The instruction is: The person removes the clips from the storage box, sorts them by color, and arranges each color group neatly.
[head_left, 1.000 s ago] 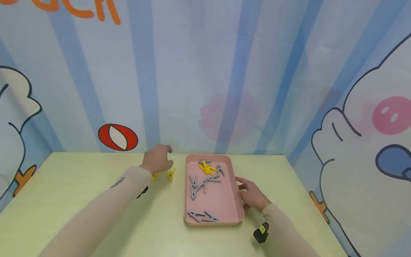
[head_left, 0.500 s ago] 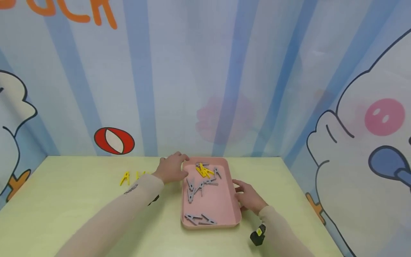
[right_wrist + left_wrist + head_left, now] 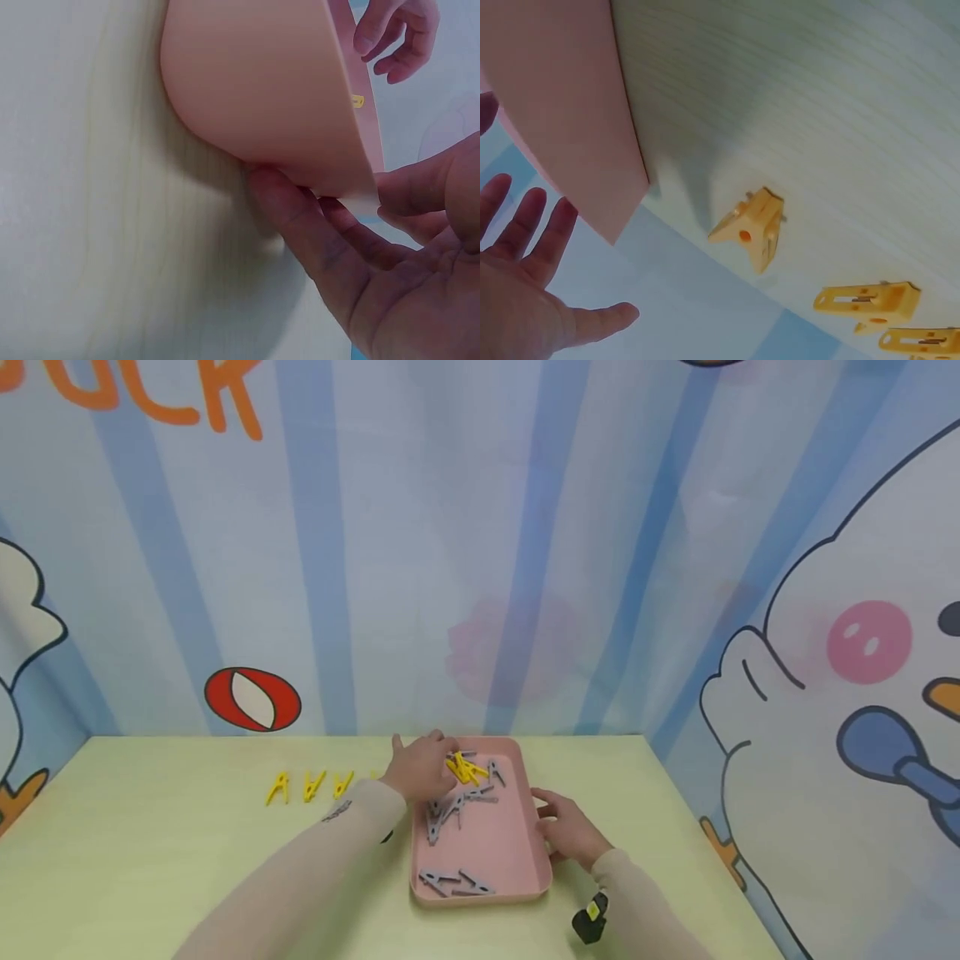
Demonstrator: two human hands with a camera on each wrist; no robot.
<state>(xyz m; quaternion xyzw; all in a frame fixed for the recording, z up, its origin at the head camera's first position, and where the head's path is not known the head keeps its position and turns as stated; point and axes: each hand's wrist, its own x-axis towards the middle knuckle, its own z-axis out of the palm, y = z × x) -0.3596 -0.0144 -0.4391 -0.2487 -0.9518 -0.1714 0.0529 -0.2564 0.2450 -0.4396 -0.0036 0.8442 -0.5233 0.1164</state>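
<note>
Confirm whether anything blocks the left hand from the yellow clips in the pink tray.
Nothing visible does. In the head view, the left hand is over the left side of the pink tray, beside the yellow clips.

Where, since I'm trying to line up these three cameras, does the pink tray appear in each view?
Head: the pink tray lies in the lower half, near the middle from side to side.
Left wrist: only its outer wall shows, at upper left.
Right wrist: its outer wall fills the upper middle.
Shared landmark: the left hand, seen at lower left in the left wrist view and top right in the right.
</note>
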